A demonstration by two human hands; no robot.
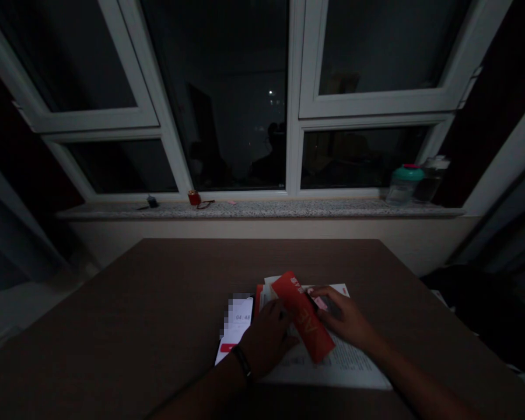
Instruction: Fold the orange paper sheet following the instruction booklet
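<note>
A long red paper envelope [304,318] with gold and pale lettering lies slanted between my hands, above printed white papers [354,370]. My left hand [269,332], with a dark band at the wrist, is closed at the envelope's left edge, its fingers curled and partly in shadow. At the envelope's right edge, my right hand [343,315] pinches a small pink-and-dark piece [319,302] between thumb and fingers. What this piece is stays too dark to tell. Beside my left hand lies a lit phone [238,321] showing a timer and a red button.
The papers rest on a brown table [179,280]. Behind it runs a speckled stone windowsill [254,208] with a small red jar [194,198], a small dark bottle [152,201] and a teal-lidded clear container [405,184]. Dark windows rise above.
</note>
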